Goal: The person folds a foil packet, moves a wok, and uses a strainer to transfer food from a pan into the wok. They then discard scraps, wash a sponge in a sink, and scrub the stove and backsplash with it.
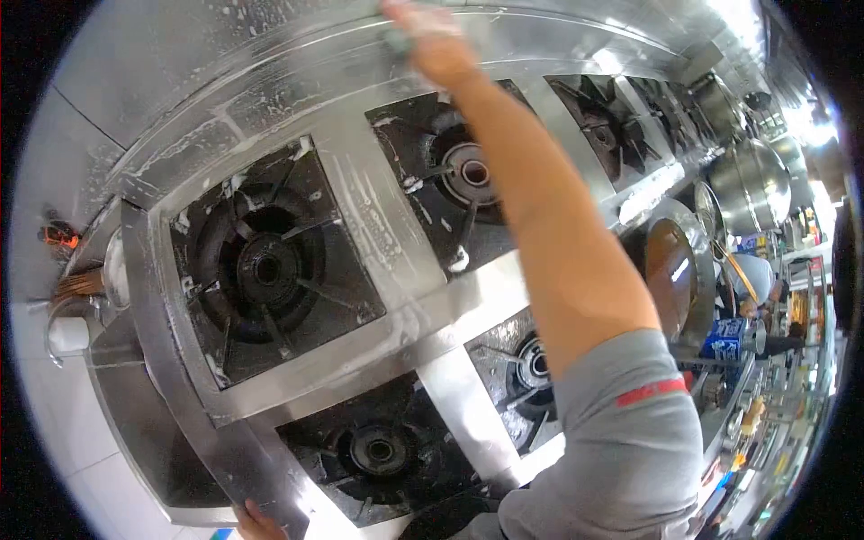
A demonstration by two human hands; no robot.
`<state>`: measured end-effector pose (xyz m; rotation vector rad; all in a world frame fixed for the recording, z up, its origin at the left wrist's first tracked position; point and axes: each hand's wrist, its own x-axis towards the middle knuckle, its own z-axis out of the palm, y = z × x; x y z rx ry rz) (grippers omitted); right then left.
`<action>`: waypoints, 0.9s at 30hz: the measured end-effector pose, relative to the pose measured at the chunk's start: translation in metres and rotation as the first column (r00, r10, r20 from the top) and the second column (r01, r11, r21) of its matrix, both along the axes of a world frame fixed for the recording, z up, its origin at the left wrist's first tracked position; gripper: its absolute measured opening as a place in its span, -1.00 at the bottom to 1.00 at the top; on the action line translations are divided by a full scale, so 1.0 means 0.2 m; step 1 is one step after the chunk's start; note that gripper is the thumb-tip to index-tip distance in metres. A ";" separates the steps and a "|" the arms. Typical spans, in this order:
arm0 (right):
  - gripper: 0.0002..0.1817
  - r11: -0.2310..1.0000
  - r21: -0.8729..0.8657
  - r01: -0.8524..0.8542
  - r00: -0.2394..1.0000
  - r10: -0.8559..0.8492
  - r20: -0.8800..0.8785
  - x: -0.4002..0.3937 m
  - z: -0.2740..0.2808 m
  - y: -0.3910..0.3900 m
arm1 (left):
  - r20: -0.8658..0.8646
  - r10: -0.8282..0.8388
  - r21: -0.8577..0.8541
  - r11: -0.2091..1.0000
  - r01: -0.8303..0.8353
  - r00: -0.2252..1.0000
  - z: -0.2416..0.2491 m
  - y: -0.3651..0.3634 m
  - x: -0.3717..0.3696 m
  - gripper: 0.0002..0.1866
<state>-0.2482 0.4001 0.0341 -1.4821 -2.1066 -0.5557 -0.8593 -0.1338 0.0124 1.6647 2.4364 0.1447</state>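
My right hand is stretched far out to the steel back wall behind the stove. It is blurred, with white foam on it, and presses against the wall. A grey-green blurred thing shows at its palm side; its kind cannot be made out. Low in the view, my left hand rests on the stove's steel edge, fingers extended and partly cut off by the frame. Between the hands lies the gas stove, with foam streaks on its steel and on the black burner.
More burners stand in front and along the back row. A large steel pot and a brown-tinted pan are to the right. At left are a wall tap and a steel side panel.
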 end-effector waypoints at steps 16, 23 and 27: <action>0.08 0.635 -0.525 0.567 -0.227 -0.492 -0.840 -0.82 -0.04 0.26 | 0.129 0.073 0.026 0.997 -0.077 0.989 0.06 0.17 0.08 -0.61; 0.21 0.493 -0.507 0.708 -0.320 -0.415 -0.851 0.01 -0.22 0.53 | 0.117 0.048 0.023 0.998 -0.051 0.992 0.10 0.21 0.14 -0.60; 0.25 0.777 -0.545 0.315 -0.349 -0.439 -0.828 0.49 0.07 0.01 | 0.087 -0.010 0.063 0.998 0.004 0.996 0.08 0.22 0.13 -0.61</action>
